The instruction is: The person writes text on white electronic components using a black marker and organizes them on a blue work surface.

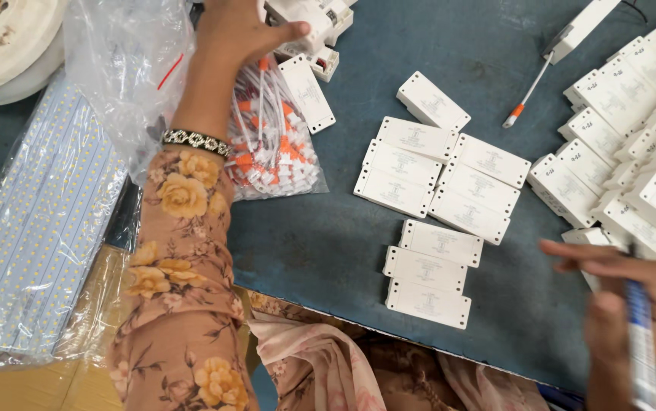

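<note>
The left hand (240, 30) reaches to the far side of the blue table (328, 243), its fingers spread and its thumb resting on a white plastic rectangular module (306, 19) at the top edge. Just below it lies a clear plastic bag of white and orange wired connectors (271, 148), with another white module (306, 93) beside it. The right hand (628, 304), blurred at the lower right, is closed around a blue and white marker pen (642, 342). Flat white rectangular boxes (438, 186) lie in rows between the hands, near the right one and well apart from the left. A heap of similar white boxes (632, 152) sits just beyond the right hand.
</note>
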